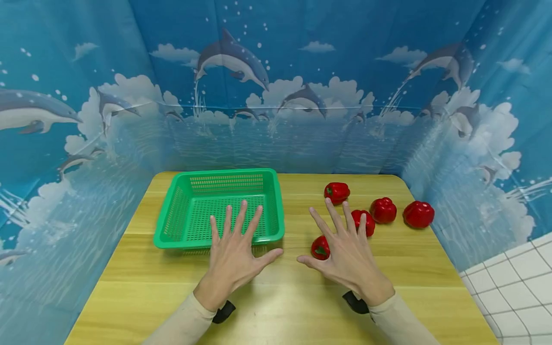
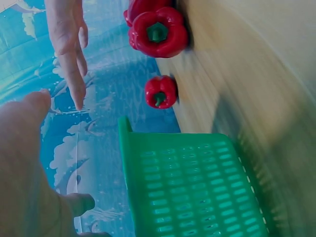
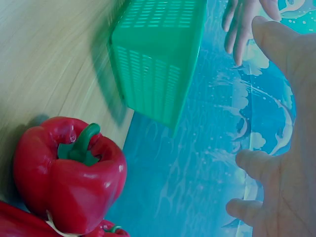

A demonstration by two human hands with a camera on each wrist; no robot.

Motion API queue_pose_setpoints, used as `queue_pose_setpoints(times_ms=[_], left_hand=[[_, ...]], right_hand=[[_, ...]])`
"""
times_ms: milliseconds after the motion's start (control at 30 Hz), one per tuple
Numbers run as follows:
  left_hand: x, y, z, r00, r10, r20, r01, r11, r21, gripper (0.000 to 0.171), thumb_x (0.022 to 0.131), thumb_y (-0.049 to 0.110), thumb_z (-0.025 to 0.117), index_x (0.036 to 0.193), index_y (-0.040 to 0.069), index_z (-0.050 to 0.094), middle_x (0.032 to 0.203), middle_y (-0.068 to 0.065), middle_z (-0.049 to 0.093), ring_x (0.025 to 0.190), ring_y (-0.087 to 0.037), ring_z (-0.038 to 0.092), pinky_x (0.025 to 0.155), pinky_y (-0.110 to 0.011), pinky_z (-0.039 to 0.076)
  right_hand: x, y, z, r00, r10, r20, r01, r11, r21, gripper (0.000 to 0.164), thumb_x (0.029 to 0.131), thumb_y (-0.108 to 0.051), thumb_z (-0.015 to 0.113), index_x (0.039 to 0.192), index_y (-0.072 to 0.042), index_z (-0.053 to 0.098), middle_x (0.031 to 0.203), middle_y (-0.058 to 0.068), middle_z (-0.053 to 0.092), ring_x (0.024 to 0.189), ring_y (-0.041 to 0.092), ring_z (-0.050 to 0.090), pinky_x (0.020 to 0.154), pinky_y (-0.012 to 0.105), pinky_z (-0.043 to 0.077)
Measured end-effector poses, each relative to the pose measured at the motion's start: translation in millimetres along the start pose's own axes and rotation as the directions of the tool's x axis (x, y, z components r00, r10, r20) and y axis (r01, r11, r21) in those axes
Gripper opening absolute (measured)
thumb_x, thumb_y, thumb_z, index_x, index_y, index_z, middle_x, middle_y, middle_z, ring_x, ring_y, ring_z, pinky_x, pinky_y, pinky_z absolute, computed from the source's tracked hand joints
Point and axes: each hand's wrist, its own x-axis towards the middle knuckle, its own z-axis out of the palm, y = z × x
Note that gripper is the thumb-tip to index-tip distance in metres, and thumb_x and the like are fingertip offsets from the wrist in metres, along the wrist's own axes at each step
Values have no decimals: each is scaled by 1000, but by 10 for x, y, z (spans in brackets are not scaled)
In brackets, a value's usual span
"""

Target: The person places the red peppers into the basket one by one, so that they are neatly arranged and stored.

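Observation:
My left hand point(image 1: 235, 256) hovers palm down with fingers spread, overlapping the front rim of a green plastic basket point(image 1: 279, 211) in the head view. Nothing is in its grasp. My right hand point(image 1: 349, 256) is likewise spread and holds nothing, above the red bell peppers. Closest to its thumb is a bell pepper point(image 1: 320, 247) with a green stem, large in the right wrist view point(image 3: 69, 182). Another bell pepper point(image 1: 366, 224) is partly hidden behind the right fingers. Farther back lies a third bell pepper point(image 1: 337, 191) on its side. The basket has slotted walls and nothing inside.
Two more bell peppers, one point(image 1: 383, 210) behind the right hand and one point(image 1: 418, 214) at the table's right edge, lie on the wooden table point(image 1: 276, 311). A blue dolphin-print curtain point(image 1: 302, 139) surrounds the table's back and sides. White tiles point(image 1: 513, 282) show at lower right.

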Motion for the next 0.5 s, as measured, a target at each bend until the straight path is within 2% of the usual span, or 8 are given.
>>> queue_pose_setpoints(times_ms=[433,500], left_hand=[[-9,-62,17,998,12,-54,-11,1000,14,114,96,98,58,188,46,14,198,-6,13,182,-54,14,138,-90,6],[-10,-82,21,999,8,-47,-7,1000,19,113,97,97,57,188,46,13,198,-6,12,182,-54,12,139,-89,5]], right_hand=[[13,-45,54,1000,-6,3,6,1000,15,119,92,-87,78,188,-38,26,198,12,17,180,62,14,133,95,14],[18,-64,73,1000,-4,11,4,1000,27,117,94,-84,78,188,-37,27,198,12,16,180,61,14,135,93,15]])
